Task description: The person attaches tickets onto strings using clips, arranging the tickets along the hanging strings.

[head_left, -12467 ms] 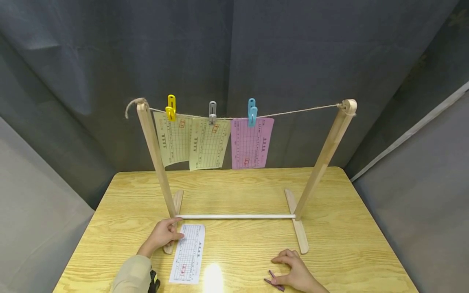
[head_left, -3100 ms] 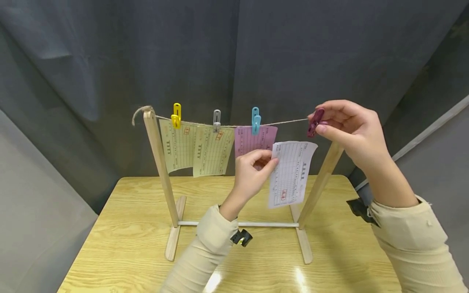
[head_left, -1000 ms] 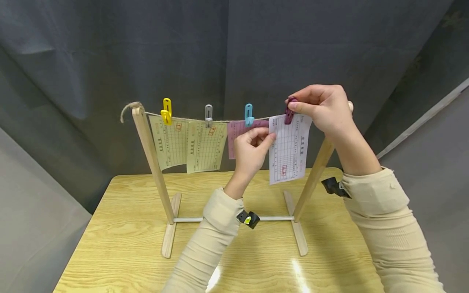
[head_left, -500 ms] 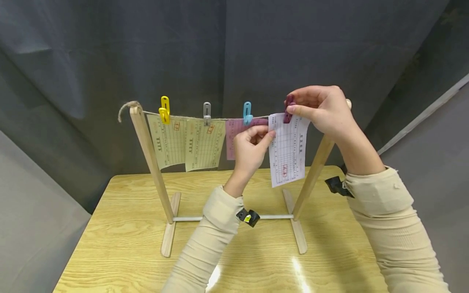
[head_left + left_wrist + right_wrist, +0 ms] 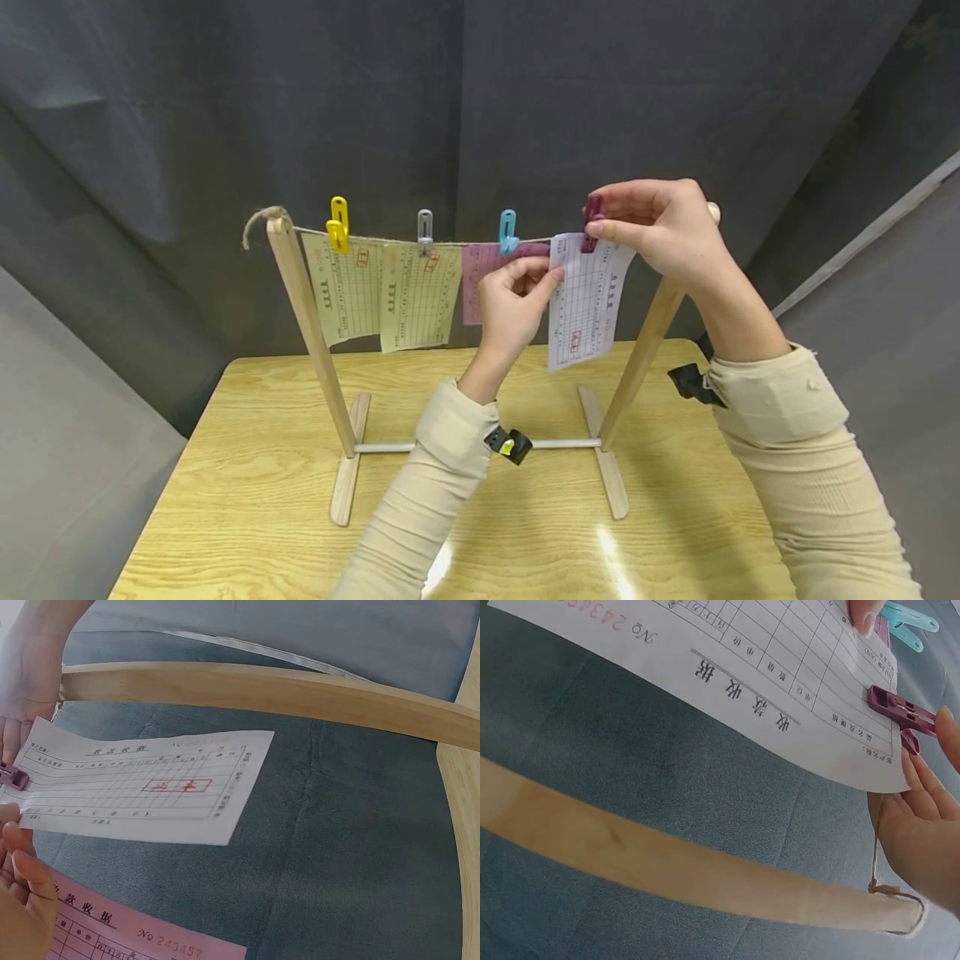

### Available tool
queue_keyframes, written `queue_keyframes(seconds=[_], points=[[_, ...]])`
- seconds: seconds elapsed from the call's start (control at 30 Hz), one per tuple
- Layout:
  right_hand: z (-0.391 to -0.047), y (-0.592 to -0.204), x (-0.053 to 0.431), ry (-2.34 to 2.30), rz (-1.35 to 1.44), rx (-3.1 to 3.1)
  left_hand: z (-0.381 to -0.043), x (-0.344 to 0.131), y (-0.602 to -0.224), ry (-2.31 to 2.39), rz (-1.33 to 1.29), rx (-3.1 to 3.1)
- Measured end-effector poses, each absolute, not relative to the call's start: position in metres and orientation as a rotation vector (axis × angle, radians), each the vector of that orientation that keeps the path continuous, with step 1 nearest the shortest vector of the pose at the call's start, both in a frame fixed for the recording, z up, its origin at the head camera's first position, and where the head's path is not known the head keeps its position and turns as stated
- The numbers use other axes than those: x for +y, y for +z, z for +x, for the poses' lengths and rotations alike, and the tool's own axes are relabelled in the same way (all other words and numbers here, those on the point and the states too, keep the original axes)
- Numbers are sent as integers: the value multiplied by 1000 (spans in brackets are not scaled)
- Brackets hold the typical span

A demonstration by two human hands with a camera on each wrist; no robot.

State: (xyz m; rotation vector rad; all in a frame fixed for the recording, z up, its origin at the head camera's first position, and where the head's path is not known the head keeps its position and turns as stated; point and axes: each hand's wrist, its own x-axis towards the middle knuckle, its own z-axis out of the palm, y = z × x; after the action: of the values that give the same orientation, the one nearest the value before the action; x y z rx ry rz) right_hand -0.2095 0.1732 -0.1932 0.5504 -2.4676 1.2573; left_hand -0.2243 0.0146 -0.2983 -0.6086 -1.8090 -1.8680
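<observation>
My right hand (image 5: 663, 225) pinches a dark purple clothespin (image 5: 590, 237) over the top edge of a white receipt slip (image 5: 588, 308) at the twine line. With thumb and forefinger, my left hand (image 5: 517, 308) pinches the slip's left edge near its top. The right wrist view shows the purple clothespin (image 5: 900, 711) lying across the printed face of the slip (image 5: 727, 682). Just left hangs a pink slip (image 5: 474, 283) under a blue clothespin (image 5: 507, 233), partly hidden by my left hand. A red stamp marks the white slip's lower part.
Two yellow-green slips (image 5: 341, 292) hang farther left, under a yellow clothespin (image 5: 338, 227) and a grey clothespin (image 5: 425, 229). The twine runs between two wooden posts (image 5: 315, 333), joined low by a white rod (image 5: 382, 448), on a wooden table (image 5: 247, 467). Dark curtain (image 5: 375, 100) stands behind.
Earlier the white slip and purple clothespin were at the table; both hands have since raised them to the line. Over the last second the hands barely move, while the slip's lower end swings slightly.
</observation>
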Motion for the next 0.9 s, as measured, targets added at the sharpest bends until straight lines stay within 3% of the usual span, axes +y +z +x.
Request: queue_keyframes(seconds=[0.6, 0.9], points=[[-206, -196, 175, 1338, 589, -2319, -225, 13, -303, -1906, -602, -1765], [-195, -199, 176, 1359, 571, -2221, -206, 7, -289, -1924, -621, -1719]])
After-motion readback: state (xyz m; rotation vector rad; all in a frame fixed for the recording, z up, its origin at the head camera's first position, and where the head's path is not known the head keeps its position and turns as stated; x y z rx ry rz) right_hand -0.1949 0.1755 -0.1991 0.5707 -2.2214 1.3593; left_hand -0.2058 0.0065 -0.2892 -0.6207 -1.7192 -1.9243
